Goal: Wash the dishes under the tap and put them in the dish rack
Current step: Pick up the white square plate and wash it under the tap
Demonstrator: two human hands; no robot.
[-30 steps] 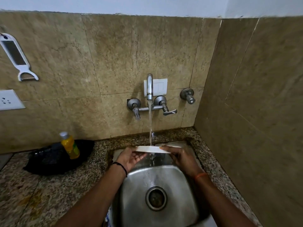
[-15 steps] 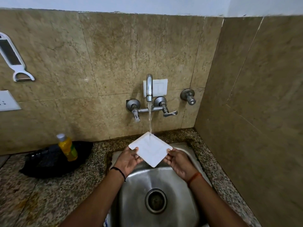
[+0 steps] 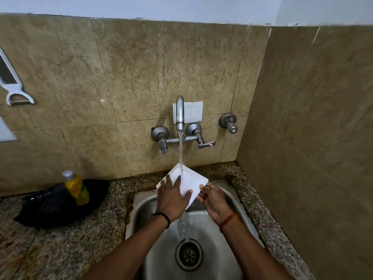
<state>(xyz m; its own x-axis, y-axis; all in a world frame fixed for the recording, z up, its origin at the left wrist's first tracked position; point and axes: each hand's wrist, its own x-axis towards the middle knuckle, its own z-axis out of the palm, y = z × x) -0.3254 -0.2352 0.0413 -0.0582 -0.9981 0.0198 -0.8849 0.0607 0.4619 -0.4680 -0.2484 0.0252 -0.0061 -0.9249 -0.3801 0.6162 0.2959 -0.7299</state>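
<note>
Presently, item one: our plate (image 3: 188, 183), white and square, tilted corner-up over the sink (image 3: 203, 253), directly under the tap (image 3: 179, 112). The stream strikes its upper face and runs off the low corner into the basin.

Item two: our left hand (image 3: 172, 196), fingers spread flat across the plate's face, pressing and likely rubbing; it is open on the surface, not clamped round the edge.

Item three: our right hand (image 3: 214, 201), pinched on the plate's right corner from beneath, fingertips (image 3: 203, 186) curled over the rim. This one grip carries the plate.

Item four: a yellow bottle (image 3: 76, 188) upright on the table (image 3: 60, 249) to the left, beside a dark bag (image 3: 48, 207), well apart from the sink.

Item five: the dish rack is not in view; we cannot tell where it stands.

Hazards, as we judge them:
- Wet glaze with a single corner pinch: the plate may slip and strike the steel basin, chipping.
- Left-hand pressure may lever the plate out of the right fingertips.
- A steeper tilt may throw spray onto the table.
- Carrying the dripping plate to an unseen rack risks a fumble.
</note>
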